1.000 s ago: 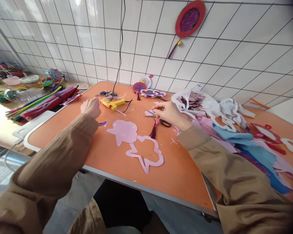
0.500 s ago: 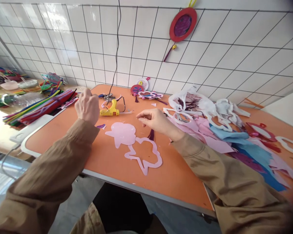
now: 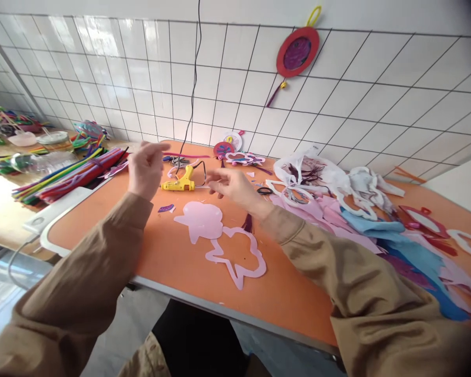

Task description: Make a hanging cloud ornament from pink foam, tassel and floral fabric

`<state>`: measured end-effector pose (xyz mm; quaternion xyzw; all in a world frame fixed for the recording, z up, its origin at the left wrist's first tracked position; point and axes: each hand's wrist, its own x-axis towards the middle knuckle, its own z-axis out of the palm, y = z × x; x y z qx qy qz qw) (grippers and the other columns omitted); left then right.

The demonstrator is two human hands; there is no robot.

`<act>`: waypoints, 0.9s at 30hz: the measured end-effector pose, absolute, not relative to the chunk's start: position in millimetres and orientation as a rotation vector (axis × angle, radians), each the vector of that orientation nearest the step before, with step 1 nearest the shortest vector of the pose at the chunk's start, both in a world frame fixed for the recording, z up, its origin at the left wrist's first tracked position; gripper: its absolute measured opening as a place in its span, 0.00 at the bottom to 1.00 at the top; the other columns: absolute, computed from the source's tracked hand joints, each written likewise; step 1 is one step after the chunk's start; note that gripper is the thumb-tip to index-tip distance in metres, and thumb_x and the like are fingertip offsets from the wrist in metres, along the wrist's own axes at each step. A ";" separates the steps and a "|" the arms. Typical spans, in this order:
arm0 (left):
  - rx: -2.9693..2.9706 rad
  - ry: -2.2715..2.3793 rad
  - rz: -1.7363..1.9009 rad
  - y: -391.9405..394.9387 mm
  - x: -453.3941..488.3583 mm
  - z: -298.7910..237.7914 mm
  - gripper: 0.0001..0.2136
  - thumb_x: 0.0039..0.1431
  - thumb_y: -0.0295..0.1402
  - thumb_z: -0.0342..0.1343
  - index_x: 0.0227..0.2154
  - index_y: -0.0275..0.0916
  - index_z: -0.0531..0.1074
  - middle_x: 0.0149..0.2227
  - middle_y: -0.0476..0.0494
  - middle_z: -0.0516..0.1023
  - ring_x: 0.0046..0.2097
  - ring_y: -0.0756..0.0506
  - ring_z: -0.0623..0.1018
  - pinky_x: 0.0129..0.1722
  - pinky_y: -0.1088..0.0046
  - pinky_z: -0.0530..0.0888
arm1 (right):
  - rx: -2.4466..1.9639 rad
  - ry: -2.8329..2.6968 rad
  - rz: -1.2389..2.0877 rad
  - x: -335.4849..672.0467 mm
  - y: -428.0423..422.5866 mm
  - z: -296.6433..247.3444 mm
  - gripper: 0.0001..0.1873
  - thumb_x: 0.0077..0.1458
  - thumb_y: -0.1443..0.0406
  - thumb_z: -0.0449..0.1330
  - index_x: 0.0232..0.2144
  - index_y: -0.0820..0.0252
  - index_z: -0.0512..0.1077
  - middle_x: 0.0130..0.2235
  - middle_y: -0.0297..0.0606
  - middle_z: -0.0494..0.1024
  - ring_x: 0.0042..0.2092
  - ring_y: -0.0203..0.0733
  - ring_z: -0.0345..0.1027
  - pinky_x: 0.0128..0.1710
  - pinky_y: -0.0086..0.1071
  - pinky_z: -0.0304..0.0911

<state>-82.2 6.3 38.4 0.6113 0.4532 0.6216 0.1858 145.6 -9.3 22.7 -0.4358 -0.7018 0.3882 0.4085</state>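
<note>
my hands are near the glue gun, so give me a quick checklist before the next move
1. Glue gun lying on the orange table: ok.
2. Glue gun heated: cannot tell.
3. Left hand empty: cannot tell, its grip is unclear.
4. Pink cutout and pink frame uncovered: ok.
5. Purple tassel fully visible: not ok, part is hidden behind the right hand.

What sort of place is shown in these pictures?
Probably a craft workspace: a yellow glue gun and a pink cutout lie on an orange table, with coloured pipe cleaners bundled nearby.
</note>
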 end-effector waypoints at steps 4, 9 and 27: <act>1.794 0.857 1.478 1.8 -52.7 17.6 0.07 0.55 0.32 0.59 0.33 0.37 0.80 0.23 0.51 0.65 0.19 0.54 0.65 0.20 0.73 0.62 | -0.873 -1.282 1.245 146.2 -22.2 22.3 0.19 0.48 0.60 0.70 0.42 0.60 0.73 0.30 0.33 0.79 0.24 0.31 0.70 0.23 0.26 0.60; 1.897 0.705 1.071 -17.3 -33.4 5.8 0.06 0.57 0.31 0.59 0.36 0.36 0.79 0.19 0.54 0.67 0.18 0.54 0.67 0.21 0.77 0.68 | -0.811 -1.080 1.222 158.6 -23.9 13.2 0.19 0.40 0.55 0.74 0.27 0.59 0.71 0.24 0.28 0.75 0.21 0.27 0.63 0.20 0.24 0.55; 1.735 0.983 0.796 -29.1 -18.3 7.4 0.04 0.52 0.24 0.59 0.23 0.35 0.71 0.16 0.53 0.70 0.19 0.54 0.71 0.20 0.80 0.70 | -0.878 -1.334 0.853 161.0 -32.9 9.3 0.12 0.54 0.58 0.64 0.26 0.58 0.67 0.21 0.27 0.71 0.21 0.29 0.64 0.23 0.27 0.56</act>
